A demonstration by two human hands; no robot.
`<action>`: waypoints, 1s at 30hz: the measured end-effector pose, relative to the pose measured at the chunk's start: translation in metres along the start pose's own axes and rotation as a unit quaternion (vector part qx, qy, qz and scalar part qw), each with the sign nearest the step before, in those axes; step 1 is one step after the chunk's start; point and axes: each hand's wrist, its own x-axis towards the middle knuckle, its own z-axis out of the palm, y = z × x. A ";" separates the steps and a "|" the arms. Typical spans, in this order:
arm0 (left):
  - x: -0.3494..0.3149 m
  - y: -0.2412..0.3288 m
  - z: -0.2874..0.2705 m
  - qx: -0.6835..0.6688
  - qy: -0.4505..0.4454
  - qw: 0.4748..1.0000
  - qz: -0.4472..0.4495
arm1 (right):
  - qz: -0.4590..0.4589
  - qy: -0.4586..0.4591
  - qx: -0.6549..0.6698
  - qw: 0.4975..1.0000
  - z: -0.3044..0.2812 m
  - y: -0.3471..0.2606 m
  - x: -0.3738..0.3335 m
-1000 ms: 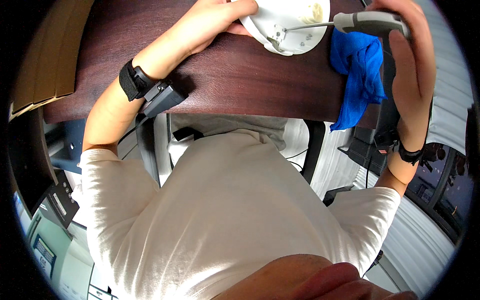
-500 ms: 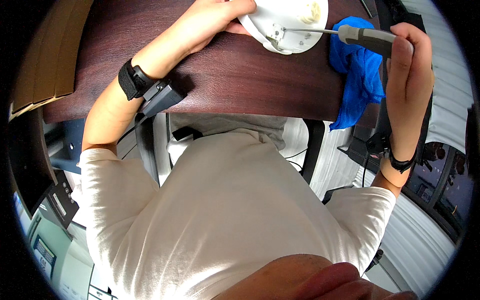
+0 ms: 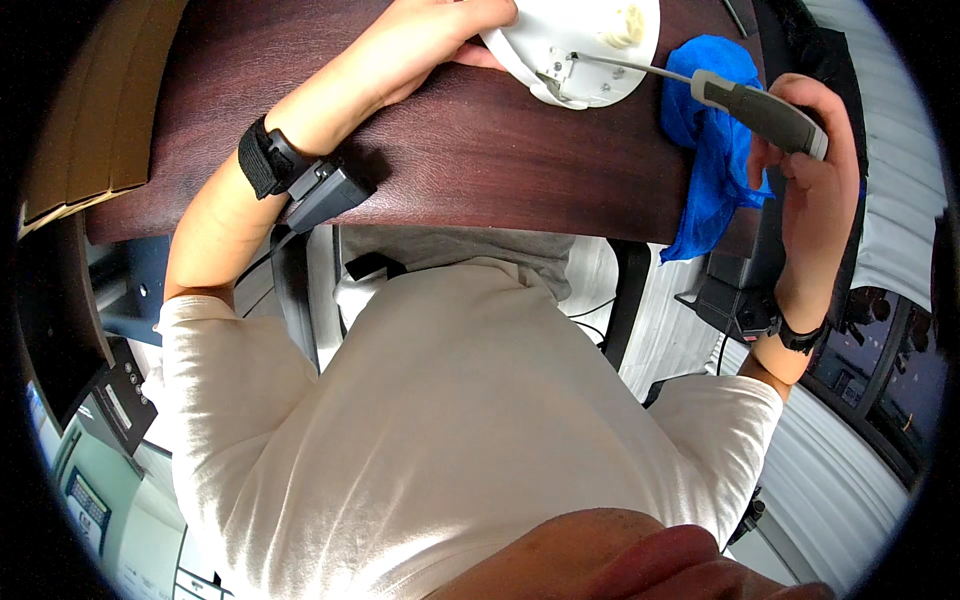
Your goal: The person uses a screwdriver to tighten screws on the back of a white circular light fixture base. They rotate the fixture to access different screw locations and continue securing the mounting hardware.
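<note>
At the far edge of the view, a round white plastic part (image 3: 545,30) with a raised rim lies on the dark brown table. My left hand (image 3: 445,40) grips that rim from the left, thumb on top. A screwdriver (image 3: 765,115) with a grey handle slants in from the right. Its shaft tip meets a small metal fitting (image 3: 556,64) near the part's lower left. The fingers of my right hand (image 3: 822,190) curl around the handle's end. A cream-coloured lump (image 3: 627,25) sits on the part's upper side, its kind unclear.
A crumpled blue cloth (image 3: 712,180) hangs over the table's (image 3: 450,180) right front edge, beneath the screwdriver. Cardboard (image 3: 100,110) stands at the left. A dark rod (image 3: 735,17) lies at the far right. Both wrists wear black straps; a device (image 3: 328,195) hangs from the left one.
My right hand has shifted down and regripped nearer the handle's end. The screwdriver handle has dropped slightly and tilts more, its tip still at the fitting. My left hand has barely moved.
</note>
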 end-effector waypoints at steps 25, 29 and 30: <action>0.001 -0.001 -0.001 -0.001 0.005 1.000 -0.004 | 0.195 -0.100 -0.100 0.970 -0.024 0.028 0.011; 0.003 -0.002 -0.001 -0.016 0.001 1.000 -0.006 | 0.173 -0.132 -0.192 0.957 -0.025 0.023 0.018; 0.002 -0.001 -0.001 -0.011 0.008 1.000 -0.007 | 0.139 -0.139 -0.209 0.958 -0.026 0.029 0.020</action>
